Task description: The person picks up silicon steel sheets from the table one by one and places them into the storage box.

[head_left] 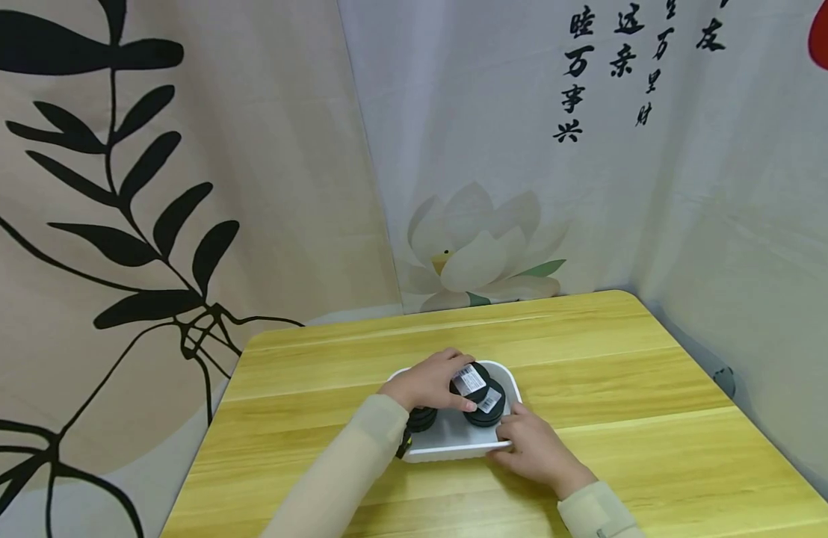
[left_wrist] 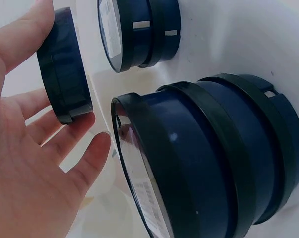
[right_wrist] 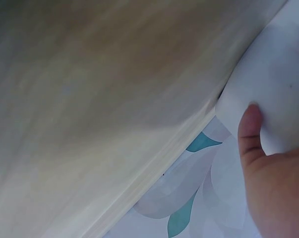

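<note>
My left hand (head_left: 430,381) reaches over a white plastic tray (head_left: 454,453) and holds a round black disc-like piece (head_left: 470,381) with a white barcode label. In the left wrist view, thumb and fingers lie on opposite sides of that disc (left_wrist: 65,69). Just beneath it in the tray stands a short stack of similar black pieces (head_left: 492,407). Another stack (head_left: 422,420) sits at the tray's left, partly hidden by my left wrist. My right hand (head_left: 538,450) grips the tray's near right corner, and its thumb shows against the white wall (right_wrist: 278,64) in the right wrist view.
The tray stands on a yellow wood-grain table (head_left: 306,418) with a rounded far right corner. Printed curtains (head_left: 286,187) hang behind and along the sides. Something black with a yellow mark (head_left: 404,444) shows at the tray's left, under my left sleeve.
</note>
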`<control>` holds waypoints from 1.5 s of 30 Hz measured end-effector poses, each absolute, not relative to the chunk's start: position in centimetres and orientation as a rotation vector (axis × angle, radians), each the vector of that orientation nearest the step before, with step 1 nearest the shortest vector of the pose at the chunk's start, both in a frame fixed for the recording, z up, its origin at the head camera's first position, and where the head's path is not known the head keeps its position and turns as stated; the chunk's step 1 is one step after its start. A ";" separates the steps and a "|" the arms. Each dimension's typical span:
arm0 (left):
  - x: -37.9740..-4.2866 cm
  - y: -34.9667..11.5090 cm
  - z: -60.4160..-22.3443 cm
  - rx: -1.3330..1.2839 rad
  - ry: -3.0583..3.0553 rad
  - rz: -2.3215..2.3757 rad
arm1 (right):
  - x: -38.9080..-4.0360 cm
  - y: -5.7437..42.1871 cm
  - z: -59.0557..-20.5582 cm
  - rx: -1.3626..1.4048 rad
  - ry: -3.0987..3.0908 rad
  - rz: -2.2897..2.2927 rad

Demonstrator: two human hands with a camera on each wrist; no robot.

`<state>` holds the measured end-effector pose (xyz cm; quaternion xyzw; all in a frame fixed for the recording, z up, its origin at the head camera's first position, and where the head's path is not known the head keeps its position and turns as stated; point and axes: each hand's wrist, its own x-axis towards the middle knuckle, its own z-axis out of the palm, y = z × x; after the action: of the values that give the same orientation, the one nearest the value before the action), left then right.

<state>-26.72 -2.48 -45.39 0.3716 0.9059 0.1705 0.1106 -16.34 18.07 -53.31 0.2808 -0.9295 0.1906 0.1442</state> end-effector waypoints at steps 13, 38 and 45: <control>-26.4 -1.6 -44.8 1.143 2.629 0.459 | -16.2 18.1 -52.7 0.805 -2.700 0.556; -27.1 0.1 -45.8 1.227 2.577 0.369 | -16.2 17.7 -53.0 0.830 -2.684 0.574; -27.1 0.8 -46.2 1.264 2.575 0.353 | -16.1 18.0 -52.9 0.820 -2.692 0.553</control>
<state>-27.05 0.77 -46.25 0.4340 0.8839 0.1212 0.1252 -16.09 18.02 -52.92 0.2833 -0.9298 0.1911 0.1365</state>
